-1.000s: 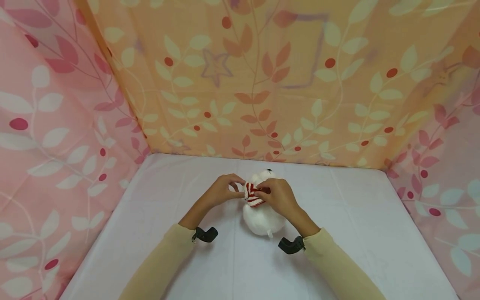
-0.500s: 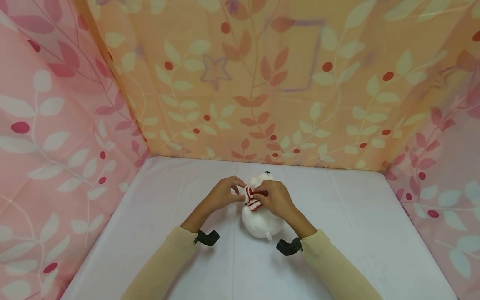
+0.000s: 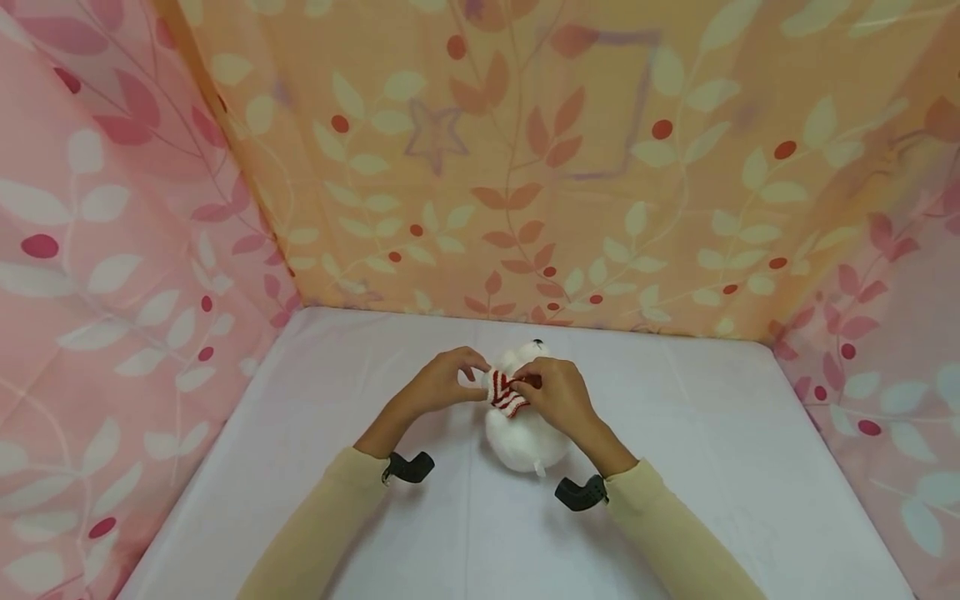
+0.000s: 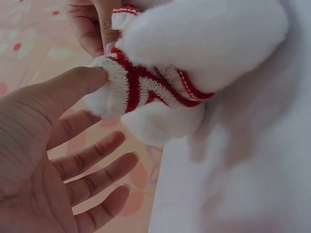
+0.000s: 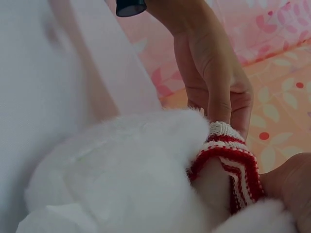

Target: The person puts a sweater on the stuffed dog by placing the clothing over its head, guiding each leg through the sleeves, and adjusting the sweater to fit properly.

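Note:
A white plush toy [image 3: 525, 442] with a dark nose lies on the white table, its rounded rear towards me. Around its upper part sits a small red-and-white striped knit garment [image 3: 506, 396]. My left hand [image 3: 442, 383] pinches the garment's pale edge from the left; in the left wrist view its thumb [image 4: 90, 80] presses on the knit while the lower fingers spread loosely. From the right, my right hand [image 3: 558, 392] pinches the garment between thumb and fingers. In the right wrist view a red-edged opening of the garment [image 5: 250, 170] loops beside white fur, which hides part of it.
The white-covered table [image 3: 300, 533] spreads around the toy. Leaf-patterned cloth walls stand at the back [image 3: 510, 167], left [image 3: 112, 333] and right [image 3: 892, 400]. A black wrist device [image 3: 411, 468] sits on the left wrist and another [image 3: 581, 493] on the right.
Both hands stay almost in place on the garment. Its striped lower part shifts slightly and spreads a little between the hands. The head view bobs a little.

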Demonstrator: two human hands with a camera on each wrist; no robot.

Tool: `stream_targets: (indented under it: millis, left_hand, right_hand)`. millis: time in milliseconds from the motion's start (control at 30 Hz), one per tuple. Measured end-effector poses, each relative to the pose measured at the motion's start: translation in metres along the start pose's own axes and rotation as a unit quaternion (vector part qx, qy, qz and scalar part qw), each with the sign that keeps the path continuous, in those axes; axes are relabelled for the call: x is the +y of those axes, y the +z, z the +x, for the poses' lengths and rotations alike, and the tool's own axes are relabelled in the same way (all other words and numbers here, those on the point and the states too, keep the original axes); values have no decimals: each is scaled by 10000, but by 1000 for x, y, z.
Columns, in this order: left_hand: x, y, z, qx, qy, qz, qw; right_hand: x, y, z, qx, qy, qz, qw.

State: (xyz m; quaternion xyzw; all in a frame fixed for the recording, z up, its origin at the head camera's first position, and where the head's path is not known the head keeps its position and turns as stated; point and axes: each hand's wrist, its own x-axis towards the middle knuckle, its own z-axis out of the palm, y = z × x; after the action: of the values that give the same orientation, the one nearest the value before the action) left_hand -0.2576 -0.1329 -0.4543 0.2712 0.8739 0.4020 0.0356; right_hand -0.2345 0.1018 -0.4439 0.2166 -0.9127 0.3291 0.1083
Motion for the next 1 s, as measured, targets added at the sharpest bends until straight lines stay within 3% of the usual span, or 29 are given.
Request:
stream_targets:
  millis: [200, 467, 833, 1000]
  left_hand:
    - [3, 6, 2, 215, -69, 413, 9989]
    - [-1, 4, -3, 741, 392, -82, 9964]
    - [-10, 6, -9, 955, 496, -435, 9932]
    - [-11, 8, -9, 745, 245, -588, 9952]
  right_hand:
    - [1, -4, 0, -52, -59, -185, 9998]
    - [10, -20, 2, -98, -15, -656, 9978]
    - [17, -30, 1, -111, 491, -1135, 9923]
    - [24, -29, -1, -133, 473, -759, 9959]
